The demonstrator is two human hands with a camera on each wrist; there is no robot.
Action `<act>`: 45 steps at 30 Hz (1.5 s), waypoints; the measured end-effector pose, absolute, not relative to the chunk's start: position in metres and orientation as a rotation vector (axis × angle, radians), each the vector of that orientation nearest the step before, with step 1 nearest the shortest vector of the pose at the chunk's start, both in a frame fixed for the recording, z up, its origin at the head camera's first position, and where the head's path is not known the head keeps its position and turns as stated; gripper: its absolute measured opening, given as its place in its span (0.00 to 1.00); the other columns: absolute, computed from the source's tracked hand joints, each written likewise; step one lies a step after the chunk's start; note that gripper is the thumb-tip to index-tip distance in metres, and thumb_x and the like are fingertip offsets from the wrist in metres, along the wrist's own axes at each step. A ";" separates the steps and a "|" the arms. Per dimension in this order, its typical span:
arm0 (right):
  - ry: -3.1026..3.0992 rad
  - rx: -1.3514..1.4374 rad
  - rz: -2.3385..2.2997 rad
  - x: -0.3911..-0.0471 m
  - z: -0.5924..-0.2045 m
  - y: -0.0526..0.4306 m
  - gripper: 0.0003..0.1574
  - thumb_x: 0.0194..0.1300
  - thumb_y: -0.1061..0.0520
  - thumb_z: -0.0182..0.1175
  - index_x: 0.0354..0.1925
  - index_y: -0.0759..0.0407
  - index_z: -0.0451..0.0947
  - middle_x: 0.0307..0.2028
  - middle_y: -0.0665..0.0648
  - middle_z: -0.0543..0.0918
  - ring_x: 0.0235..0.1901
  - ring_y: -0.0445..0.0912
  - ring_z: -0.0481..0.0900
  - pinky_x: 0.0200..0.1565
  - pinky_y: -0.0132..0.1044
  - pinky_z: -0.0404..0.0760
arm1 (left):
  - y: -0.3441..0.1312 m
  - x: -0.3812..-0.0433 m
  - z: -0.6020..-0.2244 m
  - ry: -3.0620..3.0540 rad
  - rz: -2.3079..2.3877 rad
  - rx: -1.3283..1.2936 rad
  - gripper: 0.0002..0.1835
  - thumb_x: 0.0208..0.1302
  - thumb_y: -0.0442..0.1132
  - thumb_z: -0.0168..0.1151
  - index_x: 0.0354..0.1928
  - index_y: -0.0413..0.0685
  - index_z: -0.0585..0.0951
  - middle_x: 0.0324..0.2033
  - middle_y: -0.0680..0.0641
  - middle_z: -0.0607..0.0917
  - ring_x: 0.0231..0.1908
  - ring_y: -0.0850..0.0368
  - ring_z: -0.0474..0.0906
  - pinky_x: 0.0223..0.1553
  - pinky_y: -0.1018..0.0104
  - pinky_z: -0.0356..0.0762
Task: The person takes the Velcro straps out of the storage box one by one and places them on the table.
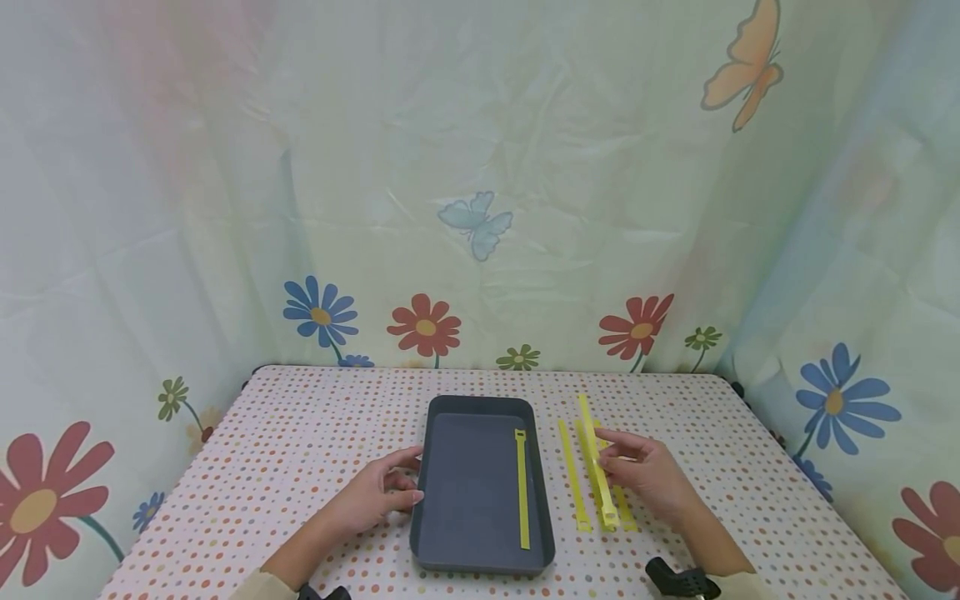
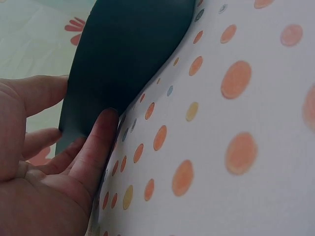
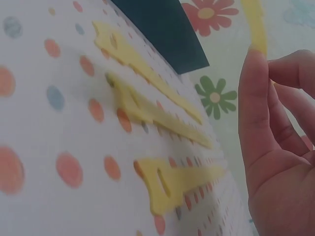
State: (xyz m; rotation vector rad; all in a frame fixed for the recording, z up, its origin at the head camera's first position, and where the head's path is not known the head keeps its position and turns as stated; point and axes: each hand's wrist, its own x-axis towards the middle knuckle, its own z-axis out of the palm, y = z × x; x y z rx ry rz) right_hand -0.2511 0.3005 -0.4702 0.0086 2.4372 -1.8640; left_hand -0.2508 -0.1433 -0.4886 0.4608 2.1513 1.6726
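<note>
A dark grey rectangular tray (image 1: 467, 500) lies on the table, with one yellow slotted cable tie (image 1: 523, 496) lengthwise along its right side. My left hand (image 1: 373, 497) is at the tray's left wall; in the left wrist view its thumb and fingertips touch the outside of that wall (image 2: 123, 44). Right of the tray, my right hand (image 1: 647, 477) pinches another yellow cable tie (image 1: 590, 432) between thumb and fingers, raised above the table; part of this tie (image 3: 256, 24) shows at the top of the right wrist view. Three more cable ties (image 3: 170, 182) lie beneath it.
A white tablecloth (image 1: 337, 417) with coloured dots covers the table. Behind and at both sides hangs a pale curtain (image 1: 360, 167) printed with flowers and butterflies. Dark wrist straps (image 1: 678, 579) are at the lower edge of the head view.
</note>
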 end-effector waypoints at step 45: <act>2.541 0.233 -1.561 -0.266 -0.482 0.358 0.37 0.67 0.61 0.65 0.71 0.66 0.69 0.38 0.57 0.85 0.36 0.48 0.82 0.37 0.39 0.87 | -0.143 -0.250 -0.488 2.151 1.675 0.474 0.40 0.69 0.37 0.67 0.78 0.41 0.61 0.66 0.36 0.74 0.47 0.53 0.81 0.43 0.64 0.83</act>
